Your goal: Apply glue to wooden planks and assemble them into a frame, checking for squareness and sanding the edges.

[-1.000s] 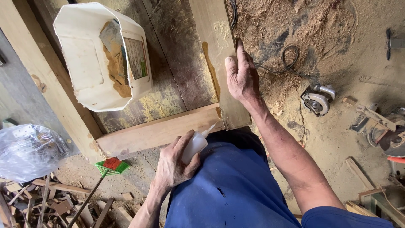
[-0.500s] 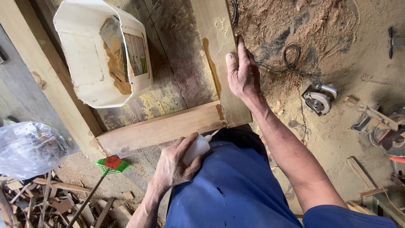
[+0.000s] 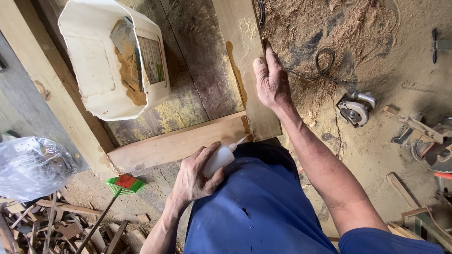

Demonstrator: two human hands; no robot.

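My left hand (image 3: 197, 177) grips a small white glue bottle (image 3: 222, 157), its nozzle tip pointing at the corner joint where a short horizontal wooden board (image 3: 174, 146) meets a long upright plank (image 3: 245, 56). My right hand (image 3: 269, 79) lies flat on that plank, fingers closed together, pressing along its right edge. A brownish streak of glue runs down the plank's left edge. My blue trousers (image 3: 256, 207) fill the lower middle.
A cut-open white plastic container (image 3: 101, 89) holding sawdust and a packet sits on the dark panel. A circular saw (image 3: 355, 109) and its black cord (image 3: 325, 63) lie in sawdust at right. Wood scraps (image 3: 42, 226), a clear plastic bag (image 3: 30, 167) and a green broom (image 3: 123, 184) lie at lower left.
The glue bottle's tip has moved up closer to the corner joint. My right hand has stayed flat on the plank.
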